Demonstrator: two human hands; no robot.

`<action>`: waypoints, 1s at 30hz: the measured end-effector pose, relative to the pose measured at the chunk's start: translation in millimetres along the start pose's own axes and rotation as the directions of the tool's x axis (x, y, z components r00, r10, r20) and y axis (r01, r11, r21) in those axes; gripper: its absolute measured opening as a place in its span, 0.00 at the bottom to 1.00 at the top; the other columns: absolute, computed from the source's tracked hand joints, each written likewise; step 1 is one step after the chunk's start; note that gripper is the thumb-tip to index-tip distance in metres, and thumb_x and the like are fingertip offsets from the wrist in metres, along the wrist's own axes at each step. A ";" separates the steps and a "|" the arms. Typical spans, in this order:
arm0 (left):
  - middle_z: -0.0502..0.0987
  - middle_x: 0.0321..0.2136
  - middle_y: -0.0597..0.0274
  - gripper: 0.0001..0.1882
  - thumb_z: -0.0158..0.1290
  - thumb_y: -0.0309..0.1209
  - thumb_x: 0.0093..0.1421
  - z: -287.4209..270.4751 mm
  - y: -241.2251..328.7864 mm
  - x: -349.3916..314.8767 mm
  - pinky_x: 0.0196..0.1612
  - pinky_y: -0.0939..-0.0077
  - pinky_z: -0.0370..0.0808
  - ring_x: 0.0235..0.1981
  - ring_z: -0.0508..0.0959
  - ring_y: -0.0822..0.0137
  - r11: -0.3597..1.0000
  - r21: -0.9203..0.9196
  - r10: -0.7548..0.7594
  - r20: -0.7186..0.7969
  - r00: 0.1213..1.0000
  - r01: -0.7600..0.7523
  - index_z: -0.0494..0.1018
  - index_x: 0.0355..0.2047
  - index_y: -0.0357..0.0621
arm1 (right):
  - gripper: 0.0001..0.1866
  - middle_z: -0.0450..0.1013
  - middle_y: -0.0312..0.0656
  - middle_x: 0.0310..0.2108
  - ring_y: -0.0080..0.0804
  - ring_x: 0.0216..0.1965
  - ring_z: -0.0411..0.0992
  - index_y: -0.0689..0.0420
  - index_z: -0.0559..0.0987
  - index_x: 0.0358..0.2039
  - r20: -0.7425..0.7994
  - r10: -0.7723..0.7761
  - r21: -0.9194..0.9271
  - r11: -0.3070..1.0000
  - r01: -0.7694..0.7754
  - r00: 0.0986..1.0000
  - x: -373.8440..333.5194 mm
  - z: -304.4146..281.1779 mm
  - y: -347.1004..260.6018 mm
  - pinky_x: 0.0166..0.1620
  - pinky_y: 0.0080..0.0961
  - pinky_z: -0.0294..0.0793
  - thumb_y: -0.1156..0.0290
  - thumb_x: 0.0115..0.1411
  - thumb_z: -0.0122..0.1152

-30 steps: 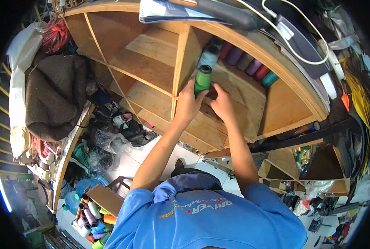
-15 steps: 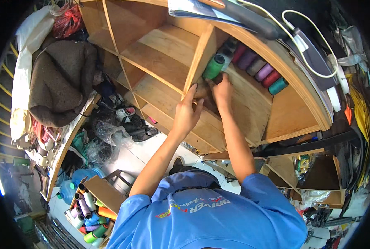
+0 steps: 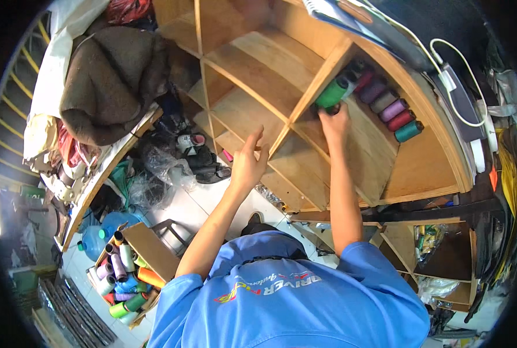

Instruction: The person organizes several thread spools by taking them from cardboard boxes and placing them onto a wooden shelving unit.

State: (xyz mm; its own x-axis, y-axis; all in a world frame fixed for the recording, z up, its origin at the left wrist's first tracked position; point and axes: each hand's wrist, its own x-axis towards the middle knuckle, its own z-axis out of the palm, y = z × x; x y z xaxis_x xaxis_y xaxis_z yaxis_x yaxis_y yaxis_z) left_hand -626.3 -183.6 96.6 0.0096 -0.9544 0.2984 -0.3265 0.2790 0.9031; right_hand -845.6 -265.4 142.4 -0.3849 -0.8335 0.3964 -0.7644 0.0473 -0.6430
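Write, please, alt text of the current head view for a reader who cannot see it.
A person in a blue shirt reaches into a wooden shelf, right hand touching a green spool near several differently coloured spools. The left hand, open and empty, hovers before the shelf. At lower left, a cardboard box holds more spools.

Green spool (image 3: 333,93) of thread with a soft sheen, shelf (image 3: 270,64) of smooth bare wood, rough matt brown cloth (image 3: 110,87), crumpled glossy clear plastic (image 3: 168,168), smooth glossy tile floor (image 3: 197,200), matt cardboard box (image 3: 151,249), translucent plastic jug (image 3: 93,240), matt cloth shirt (image 3: 305,307)
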 end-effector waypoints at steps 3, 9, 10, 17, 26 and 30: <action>0.74 0.44 0.46 0.23 0.51 0.25 0.55 -20.9 -4.8 -12.8 0.40 0.68 0.75 0.40 0.78 0.56 0.999 -0.014 -0.044 -0.067 0.997 0.044 0.65 0.53 0.43 | 0.23 0.72 0.55 0.38 0.51 0.43 0.70 0.64 0.69 0.40 0.044 0.054 0.121 0.991 -0.059 0.998 4.3 10.1 23.0 0.44 0.40 0.69 0.69 0.44 0.63; 0.76 0.40 0.49 0.22 0.52 0.25 0.54 -89.5 -33.2 -64.6 0.39 0.70 0.75 0.37 0.79 0.57 0.990 -0.056 -0.136 -0.159 0.978 0.128 0.66 0.51 0.42 | 0.17 0.71 0.48 0.41 0.34 0.40 0.70 0.64 0.72 0.42 -0.205 -0.149 0.249 0.948 0.199 0.967 -55.0 -13.3 -8.8 0.45 0.28 0.70 0.65 0.58 0.58; 0.77 0.40 0.48 0.21 0.51 0.25 0.54 -105.6 -40.5 -76.1 0.38 0.70 0.75 0.37 0.79 0.57 0.988 -0.040 -0.153 -0.201 0.968 0.148 0.67 0.50 0.41 | 0.14 0.71 0.47 0.41 0.30 0.40 0.70 0.64 0.72 0.43 -0.124 -0.050 0.413 0.906 0.097 0.991 -77.4 -12.3 -24.1 0.44 0.26 0.70 0.71 0.59 0.56; 0.78 0.35 0.54 0.14 0.51 0.24 0.55 -220.8 -70.3 -196.6 0.37 0.74 0.76 0.35 0.80 0.64 0.893 0.042 -0.383 -0.454 0.804 0.449 0.71 0.43 0.38 | 0.15 0.72 0.38 0.40 0.26 0.41 0.70 0.58 0.72 0.45 0.736 -0.387 0.507 0.859 -0.075 0.555 -239.7 110.8 -84.6 0.44 0.22 0.70 0.75 0.55 0.56; 0.77 0.28 0.50 0.07 0.50 0.25 0.54 -303.0 -79.5 -357.1 0.36 0.68 0.74 0.29 0.78 0.58 0.586 0.029 -0.370 -0.880 0.299 0.810 0.75 0.32 0.36 | 0.17 0.73 0.51 0.36 0.44 0.40 0.73 0.62 0.74 0.40 0.626 -0.674 0.753 0.654 0.079 -0.392 -450.9 200.3 -197.2 0.44 0.33 0.72 0.69 0.49 0.59; 0.77 0.29 0.51 0.08 0.51 0.26 0.54 -323.4 -68.8 -384.7 0.36 0.69 0.73 0.30 0.78 0.59 0.537 0.010 -0.302 -0.931 0.203 0.843 0.75 0.33 0.36 | 0.22 0.67 0.52 0.44 0.48 0.41 0.72 0.61 0.69 0.47 0.609 -0.696 0.789 0.580 0.203 -0.379 -506.6 208.3 -222.3 0.43 0.37 0.72 0.68 0.50 0.57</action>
State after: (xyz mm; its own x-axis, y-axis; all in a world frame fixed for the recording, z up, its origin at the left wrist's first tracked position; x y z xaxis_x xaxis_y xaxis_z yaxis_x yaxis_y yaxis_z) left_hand -301.9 198.7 19.6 0.9808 -0.1797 0.0752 -0.1765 -0.6561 0.7337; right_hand -372.9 31.7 -52.0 0.9934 -0.0526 -0.1018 -0.1135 -0.5764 -0.8092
